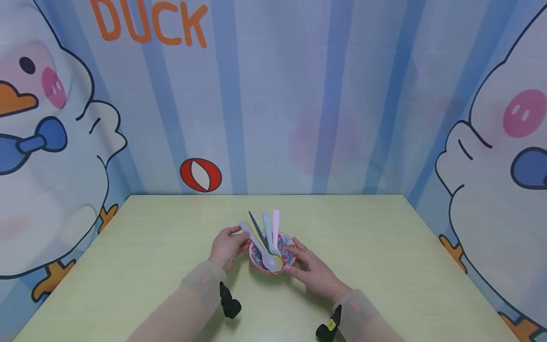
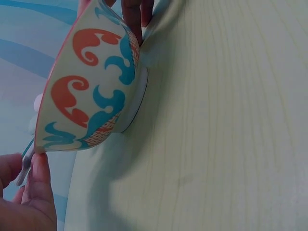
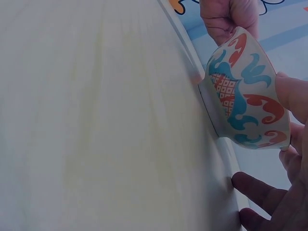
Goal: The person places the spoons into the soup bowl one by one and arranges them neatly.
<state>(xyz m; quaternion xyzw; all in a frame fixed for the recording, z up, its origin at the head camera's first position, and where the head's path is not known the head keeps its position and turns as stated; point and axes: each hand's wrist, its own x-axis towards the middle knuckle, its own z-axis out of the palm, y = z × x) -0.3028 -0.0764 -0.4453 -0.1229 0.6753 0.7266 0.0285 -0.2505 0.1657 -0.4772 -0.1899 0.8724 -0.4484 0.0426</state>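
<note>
A red-rimmed bowl [image 1: 252, 263] with a red and blue pattern stands on the table, and several spoons lean in it. Across its left side lies a lavender spoon [image 1: 269, 261], over a yellow spoon [image 1: 279, 262]. A dark blue thin handle [image 1: 255, 223], a light blue handle [image 1: 267, 225] and a pink handle [image 1: 275, 225] point away at the back. My left hand [image 1: 227, 248] pinches the lavender handle between thumb and finger, right at the bowl's left rim. My right hand [image 1: 316, 273] grips the right rim, thumb outside and a fingertip over the edge.
The pale wooden table [image 1: 384, 247] reaches back to a blue striped curtain [image 1: 278, 95] printed with cartoon ducks. A black wrist strap [image 1: 230, 301] sits on the left sleeve and another strap [image 1: 329, 327] on the right.
</note>
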